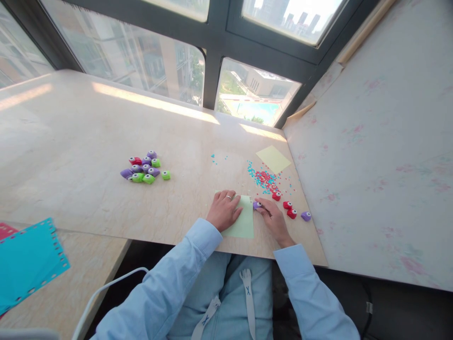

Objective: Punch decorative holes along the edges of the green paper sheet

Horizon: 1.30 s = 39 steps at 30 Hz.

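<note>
The left hand [223,210] lies flat, fingers together, on 1 green paper sheet [244,225]. The right hand [274,221] has its fingers clamped on 1 purple punch [256,205] at the sheet's edge. Just beyond those fingers lie 3 red punches [287,205]; no writing is readable.

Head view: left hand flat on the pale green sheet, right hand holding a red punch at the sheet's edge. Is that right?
Not quite. The head view shows the right hand holding a purple punch, not a red one. The left hand does lie flat on the pale green sheet.
</note>
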Each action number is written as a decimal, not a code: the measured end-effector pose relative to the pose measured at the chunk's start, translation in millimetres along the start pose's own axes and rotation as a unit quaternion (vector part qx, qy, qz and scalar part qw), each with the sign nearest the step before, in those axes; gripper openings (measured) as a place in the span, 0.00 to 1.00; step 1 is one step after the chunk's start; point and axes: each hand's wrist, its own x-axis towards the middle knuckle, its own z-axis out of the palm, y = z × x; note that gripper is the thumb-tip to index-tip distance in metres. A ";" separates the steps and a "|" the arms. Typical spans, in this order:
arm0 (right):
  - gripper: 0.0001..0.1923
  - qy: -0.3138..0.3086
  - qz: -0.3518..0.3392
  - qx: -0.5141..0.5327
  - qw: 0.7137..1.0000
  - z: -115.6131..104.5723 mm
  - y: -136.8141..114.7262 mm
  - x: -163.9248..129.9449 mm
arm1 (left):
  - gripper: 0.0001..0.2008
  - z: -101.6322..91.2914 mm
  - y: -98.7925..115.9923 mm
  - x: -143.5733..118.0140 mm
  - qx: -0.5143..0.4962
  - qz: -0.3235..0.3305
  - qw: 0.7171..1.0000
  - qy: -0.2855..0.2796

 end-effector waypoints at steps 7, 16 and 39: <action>0.15 0.022 -0.021 -0.015 0.999 2.2 2.1 -1.5 | 0.17 0.1 0.3 0.1 -0.001 -0.001 1.000 -0.001; 0.15 0.018 -0.038 -0.028 0.999 2.5 -0.9 -1.7 | 0.16 0.6 0.7 -0.5 -0.009 -0.004 1.000 0.002; 0.13 -0.059 -0.065 -0.053 0.995 -12.9 -3.5 17.6 | 0.18 -0.9 0.2 -1.0 -0.017 -0.008 1.000 -0.002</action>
